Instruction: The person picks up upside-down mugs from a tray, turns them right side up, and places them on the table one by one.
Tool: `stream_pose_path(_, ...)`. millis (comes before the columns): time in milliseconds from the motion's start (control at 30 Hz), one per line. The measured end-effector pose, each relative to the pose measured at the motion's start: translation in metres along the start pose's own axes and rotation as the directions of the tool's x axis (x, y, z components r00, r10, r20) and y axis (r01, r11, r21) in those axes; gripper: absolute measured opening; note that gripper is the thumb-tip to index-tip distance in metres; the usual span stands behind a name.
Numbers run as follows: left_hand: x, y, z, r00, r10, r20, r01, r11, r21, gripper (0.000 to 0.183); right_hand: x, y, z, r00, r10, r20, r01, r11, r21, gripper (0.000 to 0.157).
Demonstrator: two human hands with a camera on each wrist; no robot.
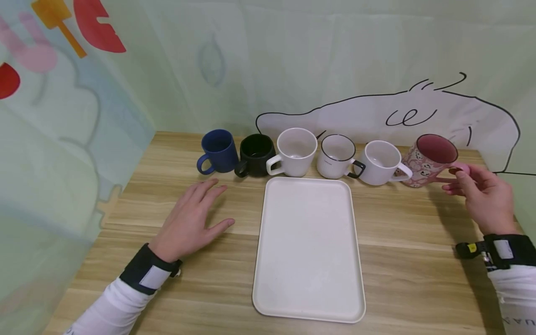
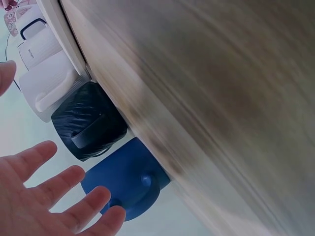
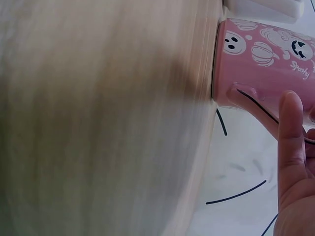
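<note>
At the right end of a row of mugs stands a pink mug [image 1: 429,163] with white pumpkin and ghost drawings. My right hand [image 1: 490,197] pinches its handle between thumb and fingers; the right wrist view shows the mug [image 3: 270,64] with its base at the table surface. My left hand [image 1: 190,221] is spread, palm down, over the table at the left, nearest to the blue mug [image 1: 219,151] and holding nothing. Beside the blue mug is a black mug [image 1: 257,156]. In the left wrist view the fingers [image 2: 74,179] overlap the blue mug.
A white rectangular tray [image 1: 310,246] lies in front of the row. Between the black and pink mugs stand a large white mug [image 1: 296,153], a white mug with black rim and handle [image 1: 335,158], and another white mug [image 1: 380,163]. A printed cloth [image 1: 293,60] hangs behind.
</note>
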State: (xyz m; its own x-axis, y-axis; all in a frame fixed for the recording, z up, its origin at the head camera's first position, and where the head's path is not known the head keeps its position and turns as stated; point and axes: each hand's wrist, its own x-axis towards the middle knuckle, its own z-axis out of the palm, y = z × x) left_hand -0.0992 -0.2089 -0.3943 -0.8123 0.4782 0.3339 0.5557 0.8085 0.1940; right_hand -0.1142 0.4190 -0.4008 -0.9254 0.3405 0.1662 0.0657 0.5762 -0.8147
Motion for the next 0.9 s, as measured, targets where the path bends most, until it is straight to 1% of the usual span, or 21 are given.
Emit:
stream_pose_path(267, 0.001, 0.002, -0.001, 1.0, 0.003, -0.001, -0.003, 1.0, -0.005, 0.078, 0.0, -0.002, 0.001, 1.0, 0.011, 0.012, -0.01, 1.0, -0.025, 0.046)
stream_pose_path(500, 0.003, 0.003, -0.003, 1.0, 0.004, -0.001, -0.004, 1.0, -0.002, 0.078, 0.0, -0.005, 0.002, 1.0, 0.02, 0.002, -0.019, 0.995, -0.096, 0.049)
stream_pose_path(633, 0.004, 0.003, -0.004, 1.0, 0.003, 0.001, -0.003, 1.0, -0.001, 0.078, -0.001, -0.006, 0.002, 1.0, 0.026, -0.005, -0.027, 0.993, -0.111, 0.05)
stream_pose_path(733, 0.005, 0.003, -0.004, 1.0, 0.003, 0.003, -0.003, 1.0, 0.0, 0.078, -0.003, -0.008, 0.001, 1.0, 0.021, -0.017, -0.023, 0.994, -0.108, 0.051)
stream_pose_path(900, 0.007, 0.003, -0.005, 1.0, 0.009, -0.001, -0.009, 1.0, 0.0, 0.078, -0.009, -0.015, -0.003, 0.998, -0.002, -0.07, -0.01, 0.985, -0.172, 0.055)
